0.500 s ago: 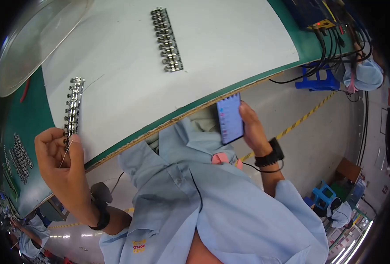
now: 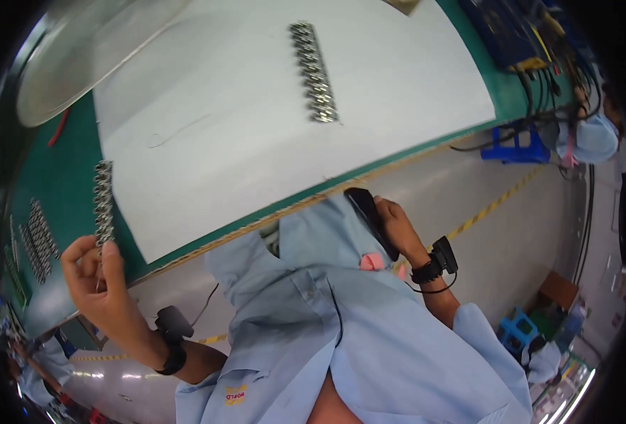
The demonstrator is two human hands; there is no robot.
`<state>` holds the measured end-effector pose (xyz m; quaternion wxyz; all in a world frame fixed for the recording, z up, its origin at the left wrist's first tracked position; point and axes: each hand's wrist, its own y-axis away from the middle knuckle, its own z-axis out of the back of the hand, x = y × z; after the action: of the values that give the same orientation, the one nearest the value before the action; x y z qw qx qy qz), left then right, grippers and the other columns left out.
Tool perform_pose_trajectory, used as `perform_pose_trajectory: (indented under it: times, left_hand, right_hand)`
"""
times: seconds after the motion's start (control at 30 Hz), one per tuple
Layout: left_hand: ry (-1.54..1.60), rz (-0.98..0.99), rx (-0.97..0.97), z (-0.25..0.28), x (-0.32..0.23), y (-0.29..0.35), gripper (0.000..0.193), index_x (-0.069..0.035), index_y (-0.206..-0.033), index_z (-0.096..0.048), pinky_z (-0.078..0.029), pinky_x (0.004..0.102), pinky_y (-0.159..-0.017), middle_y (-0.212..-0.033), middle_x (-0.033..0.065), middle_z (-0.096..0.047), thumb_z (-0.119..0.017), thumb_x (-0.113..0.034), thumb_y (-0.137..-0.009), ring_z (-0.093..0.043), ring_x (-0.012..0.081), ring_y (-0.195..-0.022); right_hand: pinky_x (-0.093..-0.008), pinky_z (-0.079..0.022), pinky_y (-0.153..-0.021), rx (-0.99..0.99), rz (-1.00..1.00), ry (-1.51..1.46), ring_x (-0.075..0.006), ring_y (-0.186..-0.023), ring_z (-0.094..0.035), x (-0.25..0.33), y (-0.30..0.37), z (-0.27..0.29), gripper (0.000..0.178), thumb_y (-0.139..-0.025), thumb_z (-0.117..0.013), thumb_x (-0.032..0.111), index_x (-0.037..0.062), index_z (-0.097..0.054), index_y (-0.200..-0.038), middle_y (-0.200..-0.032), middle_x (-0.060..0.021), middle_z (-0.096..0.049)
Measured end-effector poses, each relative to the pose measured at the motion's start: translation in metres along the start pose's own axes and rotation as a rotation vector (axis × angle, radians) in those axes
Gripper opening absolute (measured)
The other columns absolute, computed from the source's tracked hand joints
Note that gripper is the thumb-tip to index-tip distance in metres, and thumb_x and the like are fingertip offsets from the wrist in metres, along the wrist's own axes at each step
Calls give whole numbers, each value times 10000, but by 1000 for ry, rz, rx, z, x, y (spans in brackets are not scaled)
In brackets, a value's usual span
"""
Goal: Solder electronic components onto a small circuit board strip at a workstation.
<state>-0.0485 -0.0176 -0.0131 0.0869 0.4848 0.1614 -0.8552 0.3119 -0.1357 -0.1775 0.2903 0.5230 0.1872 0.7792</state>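
My left hand point(image 2: 95, 277) pinches the lower end of a narrow strip of shiny metal parts point(image 2: 103, 201) between thumb and fingers. The strip points away from me, over the green tabletop just left of a white sheet point(image 2: 207, 184). Below the table edge, my right hand point(image 2: 399, 232) grips a black smartphone point(image 2: 369, 218) over my lap; its screen is turned out of sight. A second strip point(image 2: 314, 74), slightly blurred, lies on the white sheet. A thin bent wire point(image 2: 178, 133) rests on the sheet between the two strips.
More metal strips point(image 2: 41, 240) lie on the green tabletop point(image 2: 65, 191) at the left. A clear round cover point(image 2: 86, 63) is at the upper left. A dark blue device point(image 2: 507, 35) with cables stands at the far right. A blue stool point(image 2: 514, 148) is below; co-workers sit farther off.
My right hand has turned the phone so its lit screen no longer shows, lowering it toward my lap. The strip in my left hand has moved off the sheet's edge. The view has shifted.
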Motion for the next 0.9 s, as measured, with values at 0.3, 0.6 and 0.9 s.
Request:
perform_pose_trajectory:
  times: [0.3,0.6,0.9]
  left_hand:
    - [57,136,-91,5,6,-4,188,-16,-944,-493,-265,157,-489,-675,-47,-469,-629,-24,-814,-362,-2,-585]
    - [-426,216,-143,51,13,-37,293,-8,-931,-480,-346,267,-489,-626,39,-472,-666,-189,-794,-437,126,-523]
    - [-843,41,-211,73,25,-68,593,4,-1111,-472,-449,406,-696,-1016,185,-522,-666,-426,-751,-567,327,-818]
  right_hand:
    - [-355,-410,-697,-44,37,180,-235,-699,-482,-13,5,-7,432,-977,-314,295,-70,-512,-856,-761,-188,-550]
    - [-372,-411,-741,3,128,165,-312,-771,-517,-11,7,-17,403,-976,-313,280,-73,-507,-953,-872,-230,-559]
    - [-330,-400,-734,-103,266,264,-240,-738,-474,-7,-31,-28,368,-966,-352,287,-52,-497,-952,-783,-163,-496]
